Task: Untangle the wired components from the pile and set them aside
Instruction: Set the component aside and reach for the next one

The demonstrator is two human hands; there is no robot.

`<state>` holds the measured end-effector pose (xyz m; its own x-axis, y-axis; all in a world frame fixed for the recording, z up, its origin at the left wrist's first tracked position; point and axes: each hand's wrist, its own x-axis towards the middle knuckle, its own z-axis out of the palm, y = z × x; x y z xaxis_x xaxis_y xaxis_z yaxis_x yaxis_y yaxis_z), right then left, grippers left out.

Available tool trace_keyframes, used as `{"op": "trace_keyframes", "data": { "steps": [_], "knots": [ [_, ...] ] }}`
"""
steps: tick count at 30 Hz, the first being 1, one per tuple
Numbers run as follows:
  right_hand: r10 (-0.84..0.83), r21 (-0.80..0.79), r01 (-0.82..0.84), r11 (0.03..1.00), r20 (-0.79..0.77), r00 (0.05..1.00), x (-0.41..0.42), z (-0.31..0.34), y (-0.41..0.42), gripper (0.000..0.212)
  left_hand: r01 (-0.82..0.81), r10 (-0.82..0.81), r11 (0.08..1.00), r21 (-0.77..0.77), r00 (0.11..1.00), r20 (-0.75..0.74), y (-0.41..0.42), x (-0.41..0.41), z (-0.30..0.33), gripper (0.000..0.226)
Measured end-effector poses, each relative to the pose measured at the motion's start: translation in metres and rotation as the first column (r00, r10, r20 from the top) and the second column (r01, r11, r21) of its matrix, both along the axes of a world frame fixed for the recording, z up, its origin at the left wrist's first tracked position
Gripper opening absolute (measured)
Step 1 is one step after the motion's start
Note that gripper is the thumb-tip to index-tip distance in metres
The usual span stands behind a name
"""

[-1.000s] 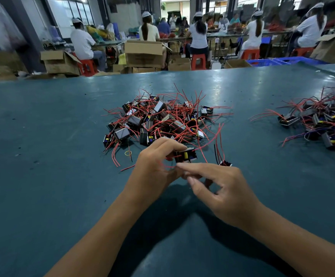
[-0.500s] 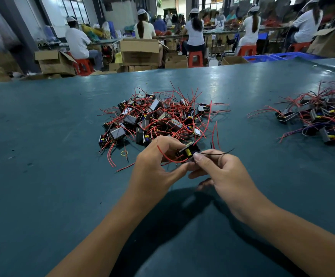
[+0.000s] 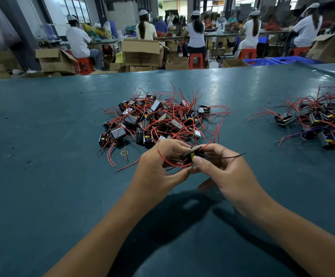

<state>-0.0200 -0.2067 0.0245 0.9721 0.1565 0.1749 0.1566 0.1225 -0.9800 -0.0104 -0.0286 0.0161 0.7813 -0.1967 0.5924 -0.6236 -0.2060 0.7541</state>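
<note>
Wired component (image 3: 191, 155): small black block with a yellow part on its face, one unit, held above the table (image 3: 42, 176) just in front of the pile, clear of the surface. Left hand (image 3: 158, 170): fingers curled and closed on the component's left side. Right hand (image 3: 228, 172): thumb and fingers pinched on its right side, thumb tip against the yellow part. Leads: a red wire (image 3: 168, 163) loops out to the left below the left hand's fingers; a black wire (image 3: 228, 156) runs right over the right hand; another red lead rises toward the pile. Pile (image 3: 158, 120): many black components tangled in red wires, mid-table toward the far edge. Second heap (image 3: 322, 120): similar components and wires, at the right edge of the table, well apart from the pile. Yellow ring (image 3: 124, 153): loose on the table at the pile's near-left side.
</note>
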Motion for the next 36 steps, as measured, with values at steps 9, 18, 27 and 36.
{"op": "trace_keyframes", "data": {
  "steps": [9,18,27,36],
  "knots": [
    [-0.037,0.032,0.036,0.999,0.019,0.999,0.003,-0.001,-0.003,0.014,0.046,-0.044,0.997,0.055,0.999,-0.031,0.002,-0.002,0.002,0.033],
    [-0.05,0.022,0.05,0.999,0.024,0.998,0.003,0.003,-0.005,0.017,0.276,-0.29,0.957,-0.091,0.891,-0.348,0.012,-0.005,0.014,0.039],
    [-0.045,-0.205,0.086,0.975,0.197,0.979,0.0,-0.001,-0.007,0.006,0.122,-0.303,0.939,-0.322,0.735,-0.607,0.015,-0.004,0.021,0.012],
    [0.031,-0.32,0.041,0.947,0.217,0.976,0.005,-0.001,-0.008,0.002,0.17,-0.22,0.975,-0.141,0.71,-0.669,-0.004,-0.011,0.014,0.013]
  ]
}}
